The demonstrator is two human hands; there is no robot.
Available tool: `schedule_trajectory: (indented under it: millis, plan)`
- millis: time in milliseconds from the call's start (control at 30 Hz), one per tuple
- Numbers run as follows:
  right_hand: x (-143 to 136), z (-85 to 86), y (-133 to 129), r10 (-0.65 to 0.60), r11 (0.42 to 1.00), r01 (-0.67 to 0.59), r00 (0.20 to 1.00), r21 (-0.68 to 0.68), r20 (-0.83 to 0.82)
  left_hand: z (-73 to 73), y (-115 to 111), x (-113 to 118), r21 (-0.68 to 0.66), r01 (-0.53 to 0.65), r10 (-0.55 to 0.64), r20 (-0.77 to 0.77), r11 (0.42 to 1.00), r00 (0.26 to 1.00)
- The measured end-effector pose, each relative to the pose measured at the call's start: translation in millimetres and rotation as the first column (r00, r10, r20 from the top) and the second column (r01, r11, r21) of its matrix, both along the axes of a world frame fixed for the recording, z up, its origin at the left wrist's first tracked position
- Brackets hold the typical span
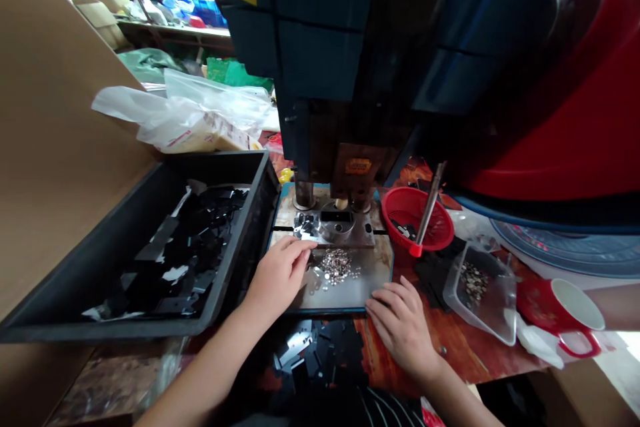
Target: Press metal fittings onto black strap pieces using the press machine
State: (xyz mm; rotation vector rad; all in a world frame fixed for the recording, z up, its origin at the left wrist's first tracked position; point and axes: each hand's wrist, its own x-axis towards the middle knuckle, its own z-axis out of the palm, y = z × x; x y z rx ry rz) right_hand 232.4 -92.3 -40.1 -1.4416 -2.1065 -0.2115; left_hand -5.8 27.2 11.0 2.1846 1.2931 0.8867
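My left hand [281, 276] reaches over the left side of a flat metal plate [367, 273], thumb and fingers drawn together near its back. Whatever lies between those fingertips, if anything, is hidden. Beside them on the plate sits a loose pile of small shiny metal pieces [337, 265]. Just behind is a metal die block [359, 232] with a dark rectangular part [336, 217] in it, under the blue press [320, 53]. My right hand [400, 320] rests at the plate's front right corner, fingers stretched out and slightly apart, holding nothing.
A black bin [213, 293] of dark flat pieces stands left. More dark pieces [315, 353] lie in front of the plate. To the right are a red basket [417, 197] with a metal lever over it, a clear tub [500, 320] of small pieces and a red mug [543, 303].
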Motion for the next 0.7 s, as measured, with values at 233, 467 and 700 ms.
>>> schedule_trajectory:
  millis: [233, 467, 700]
  plan:
    - [2.8, -2.2, 3.8, 0.032, 0.999, -0.032, 0.999, -0.013, -0.038, -1.3, -8.0, -0.6, -0.077, -0.063, 0.075, 0.169, 0.995, 0.983]
    - [15.1, -7.7, -2.4, -0.017, 1.0, 0.017, 0.998, -0.004, -0.068, -1.3, -20.2, -2.5, -0.182, -0.062, 0.105, 0.237, 0.981, 0.966]
    - [11.4, -15.3, -11.0, -0.018, 1.0, 0.02, 0.995, 0.018, -0.1, -3.6, -29.1, -3.6, -0.301, -0.067, 0.152, 0.268, 0.951, 0.951]
